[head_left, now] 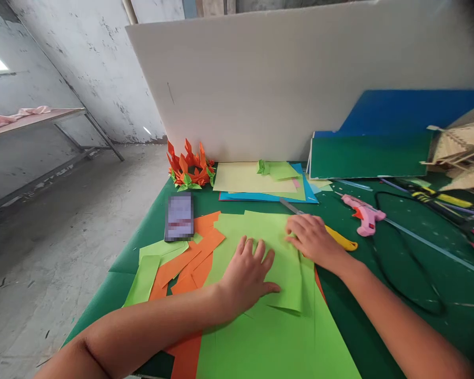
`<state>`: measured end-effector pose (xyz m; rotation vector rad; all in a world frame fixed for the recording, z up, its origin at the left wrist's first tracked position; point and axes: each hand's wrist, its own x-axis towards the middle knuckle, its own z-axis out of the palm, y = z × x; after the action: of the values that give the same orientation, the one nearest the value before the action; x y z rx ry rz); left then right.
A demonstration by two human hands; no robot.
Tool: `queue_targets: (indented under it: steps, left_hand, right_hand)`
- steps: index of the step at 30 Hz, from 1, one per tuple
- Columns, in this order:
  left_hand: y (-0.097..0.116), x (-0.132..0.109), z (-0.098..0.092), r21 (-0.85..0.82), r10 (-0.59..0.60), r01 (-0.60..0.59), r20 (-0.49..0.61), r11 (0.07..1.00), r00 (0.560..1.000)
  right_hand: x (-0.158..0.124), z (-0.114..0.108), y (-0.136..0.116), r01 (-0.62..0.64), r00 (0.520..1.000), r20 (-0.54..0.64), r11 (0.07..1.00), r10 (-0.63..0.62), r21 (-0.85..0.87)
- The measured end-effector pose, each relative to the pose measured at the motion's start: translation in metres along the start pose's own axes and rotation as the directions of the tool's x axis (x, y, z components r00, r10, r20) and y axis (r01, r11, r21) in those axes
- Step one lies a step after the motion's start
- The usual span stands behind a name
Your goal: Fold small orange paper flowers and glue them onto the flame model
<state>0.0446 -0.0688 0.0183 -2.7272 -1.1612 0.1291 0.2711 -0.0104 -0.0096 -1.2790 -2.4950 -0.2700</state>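
Observation:
My left hand (247,279) lies flat with spread fingers on a folded piece of light green paper (286,292). Under it is a larger light green sheet (276,347). At the upper right edge of the folded piece, the bent fingers and thumb of my right hand (314,237) are closed on the paper. A knife with a yellow handle (342,239) and a metal blade (290,206) lies just behind my right hand, partly hidden by it. Orange paper strips (187,263) and green paper scraps (144,279) are scattered left of the sheet.
A phone (179,216) with a blurred screen lies at the left edge. Orange folded-paper work (190,168) stands behind it. Cream paper (237,177) lies against the white board (260,89). Rightward are a pink glue gun (365,213), its black cord (395,295) and wooden sticks (462,152).

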Motion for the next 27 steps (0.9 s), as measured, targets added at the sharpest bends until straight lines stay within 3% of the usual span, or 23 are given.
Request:
queue_targets:
  steps: [4,8,10,12,14,18,23,27]
  left_hand:
    - [0.001,-0.001,0.001,0.027,0.006,-0.006,0.002,1.000,1.000]
    - [-0.001,-0.002,0.003,-0.047,0.026,-0.027,-0.033,0.999,0.999]
    - [-0.005,-0.001,0.002,-0.117,0.174,-0.183,-0.081,0.976,0.981]
    - [-0.011,0.001,0.000,-0.188,0.420,-0.431,-0.097,0.883,0.902]
    - [-0.015,0.004,-0.001,-0.272,0.545,-0.541,-0.069,0.796,0.836]
    - [-0.018,0.005,-0.004,-0.365,0.530,-0.502,-0.028,0.784,0.848]
    - [-0.017,0.002,-0.007,-0.381,0.463,-0.451,-0.066,0.807,0.884]
    - [-0.016,0.003,-0.004,-0.359,0.408,-0.431,-0.140,0.828,0.902]
  right_hand:
    - [0.003,-0.001,0.015,-0.110,0.994,-0.046,0.964,0.102,-0.240]
    - [0.004,-0.002,0.017,-0.164,0.986,-0.061,0.956,0.153,-0.242]
    - [0.003,-0.002,0.018,-0.177,0.984,-0.060,0.969,0.169,-0.171]
    - [0.000,-0.001,0.020,-0.171,0.985,-0.051,0.981,0.167,-0.089]
    - [-0.003,-0.001,0.022,-0.167,0.985,-0.040,0.986,0.166,-0.026]
    - [-0.004,-0.002,0.018,-0.182,0.982,-0.036,0.982,0.184,0.055]
    - [0.000,-0.002,0.011,-0.187,0.981,-0.020,0.975,0.191,0.119]
    - [0.002,-0.009,0.008,-0.152,0.984,0.129,0.960,0.124,0.237]
